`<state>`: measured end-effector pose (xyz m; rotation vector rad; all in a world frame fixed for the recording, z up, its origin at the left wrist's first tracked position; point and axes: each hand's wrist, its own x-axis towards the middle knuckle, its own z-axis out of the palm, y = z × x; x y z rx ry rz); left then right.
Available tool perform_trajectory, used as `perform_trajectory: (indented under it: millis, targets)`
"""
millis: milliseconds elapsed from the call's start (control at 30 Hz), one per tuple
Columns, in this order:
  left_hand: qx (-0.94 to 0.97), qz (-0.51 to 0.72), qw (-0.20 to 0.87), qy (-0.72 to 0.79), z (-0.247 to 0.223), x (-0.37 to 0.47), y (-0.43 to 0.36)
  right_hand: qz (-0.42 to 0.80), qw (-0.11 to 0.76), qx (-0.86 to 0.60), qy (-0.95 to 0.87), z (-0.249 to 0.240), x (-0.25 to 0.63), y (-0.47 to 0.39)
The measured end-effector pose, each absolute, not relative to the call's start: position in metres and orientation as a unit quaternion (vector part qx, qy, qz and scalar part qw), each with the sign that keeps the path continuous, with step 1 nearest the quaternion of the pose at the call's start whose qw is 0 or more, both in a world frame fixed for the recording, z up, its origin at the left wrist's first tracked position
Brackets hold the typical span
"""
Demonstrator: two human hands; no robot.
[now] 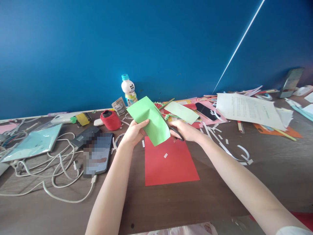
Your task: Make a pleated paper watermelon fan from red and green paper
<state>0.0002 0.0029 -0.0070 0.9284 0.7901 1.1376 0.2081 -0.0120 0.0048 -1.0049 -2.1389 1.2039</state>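
Observation:
My left hand (134, 132) pinches a sheet of green paper (149, 119) by its lower left edge, thumb on top. My right hand (184, 129) is closed on a pair of scissors (176, 133) with dark handles, at the paper's right edge. The blades are mostly hidden by the sheet, so I cannot tell how far they are apart. Below both hands a red sheet of paper (171, 166) lies flat on the table, with a small white scrap (165, 155) on it.
To the left lie a phone (99, 153), tangled white cables (61, 163) and a red spool (110, 120). A bottle (128, 88) stands by the blue wall. White paper strips (222, 143), a dark phone (207, 111) and a printed sheet (246, 109) lie on the right.

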Motion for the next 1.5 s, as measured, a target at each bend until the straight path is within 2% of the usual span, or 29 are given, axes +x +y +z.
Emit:
perform_trajectory:
  millis: [200, 900, 1500]
  targets:
    - [0.406, 0.500, 0.672, 0.366, -0.0060, 0.0034, 0.0014, 0.433, 0.264, -0.360, -0.783, 0.0039, 0.2067, -0.0119]
    - [0.409, 0.490, 0.675, 0.370, -0.0049, 0.0042, 0.0009, 0.436, 0.258, -0.383, -0.773, 0.0021, 0.2080, -0.0116]
    - [0.390, 0.534, 0.641, 0.390, -0.0055, 0.0069, 0.0029, 0.420, 0.258, -0.399, -0.773, 0.0030, 0.2057, -0.0124]
